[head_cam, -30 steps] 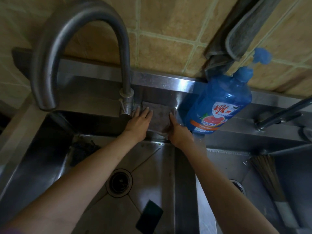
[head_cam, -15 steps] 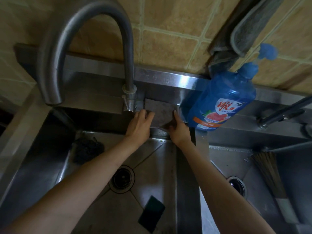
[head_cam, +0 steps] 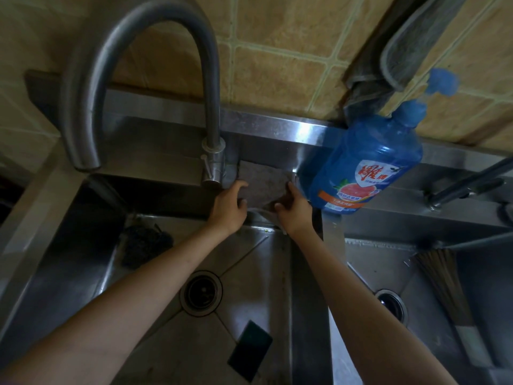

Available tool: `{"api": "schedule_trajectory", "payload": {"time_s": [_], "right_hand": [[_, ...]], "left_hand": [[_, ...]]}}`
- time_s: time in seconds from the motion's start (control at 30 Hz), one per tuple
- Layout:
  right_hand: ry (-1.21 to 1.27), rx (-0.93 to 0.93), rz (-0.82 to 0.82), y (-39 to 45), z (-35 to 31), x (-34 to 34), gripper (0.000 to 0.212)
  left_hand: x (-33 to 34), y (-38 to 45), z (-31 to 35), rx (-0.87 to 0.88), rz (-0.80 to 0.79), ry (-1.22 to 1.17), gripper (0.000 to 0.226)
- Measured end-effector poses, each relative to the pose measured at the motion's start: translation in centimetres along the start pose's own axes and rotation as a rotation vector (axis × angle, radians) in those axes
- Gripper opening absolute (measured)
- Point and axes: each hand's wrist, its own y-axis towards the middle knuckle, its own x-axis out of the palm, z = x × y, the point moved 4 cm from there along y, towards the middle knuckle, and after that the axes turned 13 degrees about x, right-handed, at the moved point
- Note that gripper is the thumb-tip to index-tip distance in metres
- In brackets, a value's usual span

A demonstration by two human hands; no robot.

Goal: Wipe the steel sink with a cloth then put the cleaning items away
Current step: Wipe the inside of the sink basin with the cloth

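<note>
Grey-brown cloth lies spread on the sink's back ledge, between the faucet base and the blue detergent bottle, its near edge hanging over the ledge between both hands. It looks flat, dull and slightly rumpled. Left hand grips the cloth's left edge with curled fingers; right hand pinches its right near corner, thumb on top.

I see the grey-brown cloth spread flat on the steel sink's back ledge. It lies just beside the tap base.
</note>
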Motion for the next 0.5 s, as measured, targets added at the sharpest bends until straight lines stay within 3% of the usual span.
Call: {"api": "schedule_trajectory", "payload": {"time_s": [0.2,0.5], "right_hand": [[-0.005,-0.003,-0.007,0.0,0.1,-0.1,0.064],[-0.088,-0.039,-0.102,-1.4,0.9,0.0,0.067]], "left_hand": [[-0.7,0.5,0.5,0.014,0.083,0.024,0.019],[-0.3,-0.5,-0.3,-0.001,-0.045,0.035,0.048]]}}
